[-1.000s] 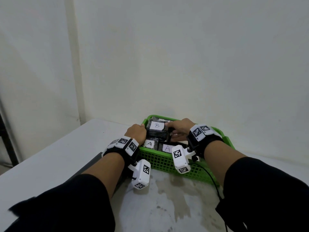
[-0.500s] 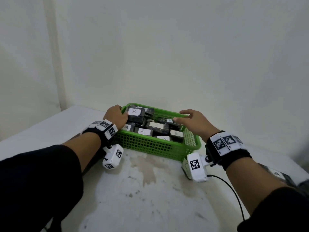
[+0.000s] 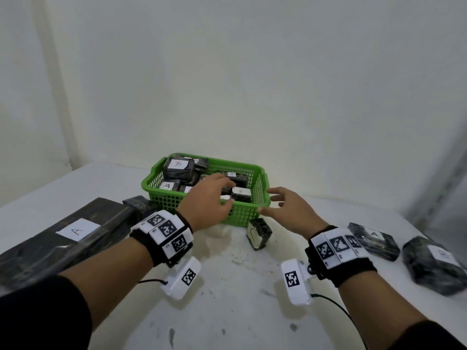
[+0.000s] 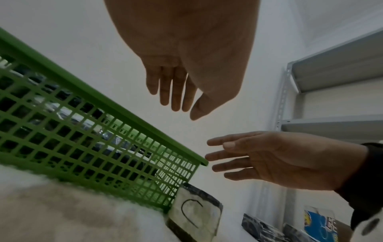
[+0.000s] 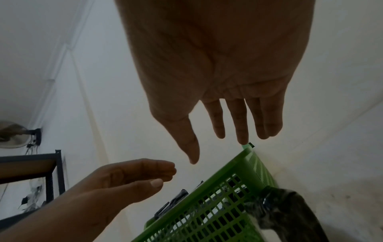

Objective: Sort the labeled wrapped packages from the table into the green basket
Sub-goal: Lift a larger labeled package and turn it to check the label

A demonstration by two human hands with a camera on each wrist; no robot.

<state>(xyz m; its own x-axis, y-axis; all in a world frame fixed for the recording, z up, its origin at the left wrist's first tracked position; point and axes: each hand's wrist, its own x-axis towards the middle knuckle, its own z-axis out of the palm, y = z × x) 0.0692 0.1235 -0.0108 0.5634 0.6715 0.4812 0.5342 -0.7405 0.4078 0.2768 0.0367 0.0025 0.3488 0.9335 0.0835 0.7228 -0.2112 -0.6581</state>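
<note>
Both the left hand (image 3: 209, 203) and right hand (image 3: 290, 210) are wide and empty above the small "C" package (image 3: 257, 233), which looks light, firm and slippery in its wrap, so pinch its two sides.

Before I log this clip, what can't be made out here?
- Label on the far-right package: motion blur in the head view.
- Packages behind the left hand in the green basket: labels covered.
- Large package labelled A: cut off by the left edge.
- Right hand: nothing hidden; holds nothing.
</note>
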